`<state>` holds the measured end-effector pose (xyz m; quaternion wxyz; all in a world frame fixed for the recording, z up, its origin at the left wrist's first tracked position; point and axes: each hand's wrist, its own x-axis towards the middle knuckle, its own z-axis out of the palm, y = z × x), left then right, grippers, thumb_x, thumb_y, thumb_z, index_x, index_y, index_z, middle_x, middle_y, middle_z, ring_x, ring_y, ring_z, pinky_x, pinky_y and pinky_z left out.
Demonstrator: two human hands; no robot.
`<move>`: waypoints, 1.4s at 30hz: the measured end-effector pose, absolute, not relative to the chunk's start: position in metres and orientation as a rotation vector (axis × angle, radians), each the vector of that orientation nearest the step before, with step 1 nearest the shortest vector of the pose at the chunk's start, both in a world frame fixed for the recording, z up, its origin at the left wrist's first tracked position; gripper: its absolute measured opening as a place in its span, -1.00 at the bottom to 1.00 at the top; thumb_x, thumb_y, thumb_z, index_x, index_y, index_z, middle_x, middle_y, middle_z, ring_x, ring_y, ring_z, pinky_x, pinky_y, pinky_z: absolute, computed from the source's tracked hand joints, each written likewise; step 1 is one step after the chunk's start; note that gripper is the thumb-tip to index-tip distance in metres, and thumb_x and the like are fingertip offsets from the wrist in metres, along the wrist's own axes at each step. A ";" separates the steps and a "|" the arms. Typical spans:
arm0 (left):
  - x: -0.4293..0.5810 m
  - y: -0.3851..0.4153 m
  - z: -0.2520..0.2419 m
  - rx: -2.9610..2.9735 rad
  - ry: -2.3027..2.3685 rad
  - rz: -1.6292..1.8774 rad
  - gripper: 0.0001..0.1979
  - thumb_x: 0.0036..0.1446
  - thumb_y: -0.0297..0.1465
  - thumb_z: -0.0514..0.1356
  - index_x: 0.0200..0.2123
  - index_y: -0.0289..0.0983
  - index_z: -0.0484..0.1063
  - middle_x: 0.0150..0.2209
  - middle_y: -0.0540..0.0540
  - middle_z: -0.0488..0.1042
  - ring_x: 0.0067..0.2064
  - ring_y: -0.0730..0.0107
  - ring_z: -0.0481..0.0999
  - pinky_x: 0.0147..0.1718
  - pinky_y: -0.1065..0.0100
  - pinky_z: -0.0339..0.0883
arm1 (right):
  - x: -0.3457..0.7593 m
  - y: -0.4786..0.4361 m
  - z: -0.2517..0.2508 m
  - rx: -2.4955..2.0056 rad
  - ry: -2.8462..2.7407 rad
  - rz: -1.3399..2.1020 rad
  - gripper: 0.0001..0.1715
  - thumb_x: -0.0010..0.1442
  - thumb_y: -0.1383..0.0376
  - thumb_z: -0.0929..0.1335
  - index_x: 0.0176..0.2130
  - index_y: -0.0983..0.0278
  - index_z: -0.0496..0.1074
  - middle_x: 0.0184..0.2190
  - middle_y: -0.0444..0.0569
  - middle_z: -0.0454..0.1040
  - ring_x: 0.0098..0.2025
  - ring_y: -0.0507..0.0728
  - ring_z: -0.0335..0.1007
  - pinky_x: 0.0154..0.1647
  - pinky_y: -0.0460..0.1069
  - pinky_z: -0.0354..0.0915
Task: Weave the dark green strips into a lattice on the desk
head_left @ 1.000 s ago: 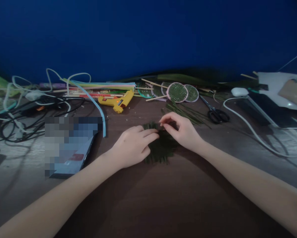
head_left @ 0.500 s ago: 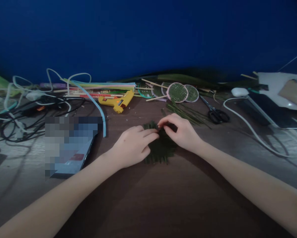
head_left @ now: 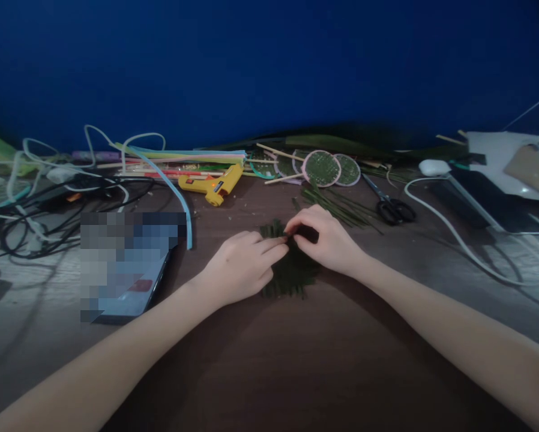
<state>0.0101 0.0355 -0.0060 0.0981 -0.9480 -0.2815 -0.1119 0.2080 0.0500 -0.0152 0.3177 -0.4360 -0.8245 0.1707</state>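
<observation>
A small mat of dark green leaf strips (head_left: 292,273), which looks woven, lies on the brown table with ragged strip ends along its near edge. My left hand (head_left: 242,267) rests flat on the mat's left side, its fingers stretched out toward the right. Over the mat's far part, my right hand (head_left: 326,240) is curled with thumb and forefinger pinched together on a green strip. Its fingertips almost meet those of the left hand. The strip's exact hold is partly hidden by the fingers.
Loose green strips (head_left: 339,207) and black-handled scissors (head_left: 395,210) lie beyond my right hand. Round woven fans (head_left: 322,168) sit at the back, with a yellow glue gun (head_left: 213,185) to their left. A phone (head_left: 134,270) stands at left near tangled cables (head_left: 26,210).
My right hand's fingertips have shifted slightly left and down, closer to the left fingertips. My left hand stays almost in place on the mat.
</observation>
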 end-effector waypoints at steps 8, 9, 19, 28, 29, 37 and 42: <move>0.009 0.036 -0.007 -2.815 -0.847 -0.322 -0.70 0.04 -0.52 0.04 -0.13 -0.24 0.36 -0.06 0.02 0.48 -0.29 0.32 0.40 -0.31 0.28 0.28 | 0.208 0.051 -0.013 -1.130 -2.148 0.461 -0.87 0.07 0.44 0.32 -0.41 0.25 0.44 -0.38 -0.07 0.51 -0.24 0.12 0.32 -0.19 0.05 0.21; 0.009 0.036 -0.007 -2.814 -0.850 -0.323 -0.70 0.04 -0.52 0.05 -0.12 -0.24 0.36 -0.05 0.02 0.47 -0.29 0.32 0.39 -0.31 0.27 0.29 | 0.208 0.051 -0.014 -1.129 -2.139 0.454 -0.88 0.08 0.43 0.32 -0.40 0.25 0.45 -0.38 -0.07 0.51 -0.24 0.13 0.33 -0.18 0.05 0.21; 0.009 0.035 -0.008 -2.816 -0.848 -0.322 -0.69 0.05 -0.52 0.04 -0.11 -0.24 0.35 -0.08 0.02 0.48 -0.28 0.31 0.40 -0.30 0.28 0.28 | 0.208 0.053 -0.017 -1.098 -2.170 0.417 -0.85 0.12 0.40 0.31 -0.36 0.27 0.50 -0.37 -0.03 0.53 -0.22 0.14 0.34 -0.16 0.07 0.24; 0.009 0.036 -0.006 -2.797 -0.822 -0.291 -0.70 0.04 -0.52 0.04 -0.12 -0.26 0.35 -0.09 -0.06 0.49 -0.29 0.31 0.41 -0.31 0.28 0.29 | 0.207 0.052 -0.018 -1.160 -2.130 0.456 -0.86 0.12 0.38 0.31 -0.30 0.22 0.45 -0.34 -0.06 0.51 -0.22 0.14 0.34 -0.18 0.06 0.25; 0.009 0.036 -0.006 -2.792 -0.816 -0.280 -0.70 0.04 -0.53 0.04 -0.12 -0.26 0.36 -0.10 -0.06 0.49 -0.29 0.31 0.42 -0.31 0.28 0.29 | 0.207 0.052 -0.017 -1.169 -2.123 0.473 -0.86 0.12 0.39 0.31 -0.28 0.23 0.45 -0.34 -0.05 0.50 -0.22 0.13 0.34 -0.19 0.05 0.25; 0.009 0.034 -0.006 -2.754 -0.749 -0.336 -0.71 0.05 -0.52 0.05 -0.13 -0.27 0.39 -0.09 -0.06 0.50 -0.27 0.33 0.44 -0.30 0.30 0.31 | 0.206 0.053 -0.015 -1.186 -2.144 0.454 -0.81 0.06 0.45 0.31 -0.26 0.28 0.40 -0.34 -0.02 0.42 -0.22 0.14 0.27 -0.19 0.04 0.23; 0.010 0.032 -0.004 -2.762 -0.739 -0.356 -0.72 0.07 -0.48 0.03 -0.15 -0.27 0.42 -0.09 -0.06 0.50 -0.26 0.32 0.44 -0.30 0.27 0.32 | 0.208 0.055 -0.017 -1.175 -2.036 0.507 -0.81 0.08 0.46 0.27 -0.28 0.25 0.40 -0.32 -0.04 0.43 -0.20 0.12 0.29 -0.15 0.05 0.23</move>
